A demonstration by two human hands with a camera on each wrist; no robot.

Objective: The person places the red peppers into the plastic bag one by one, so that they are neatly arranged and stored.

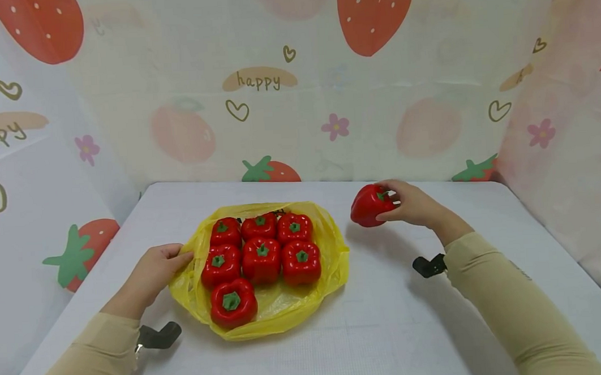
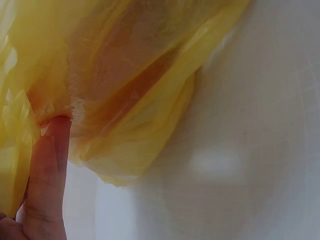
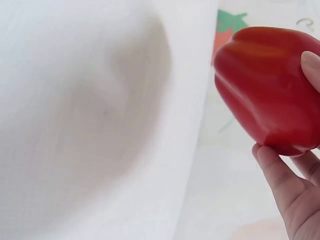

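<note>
A yellow plastic bag lies spread wide on the table, its mouth upward, with several red bell peppers in rows inside, green stems up. At its left rim my left hand pinches the plastic between thumb and fingers; in the left wrist view the fingers press against the thin yellow film. My right hand holds one more red bell pepper above the table, right of the bag, its stem toward the palm. The right wrist view shows this pepper gripped between thumb and fingertips.
The white table ends at a back edge close behind the held pepper. Fabric walls printed with strawberries and hearts enclose the back and both sides. A dark wrist camera mount sticks out below the left hand, another below the right.
</note>
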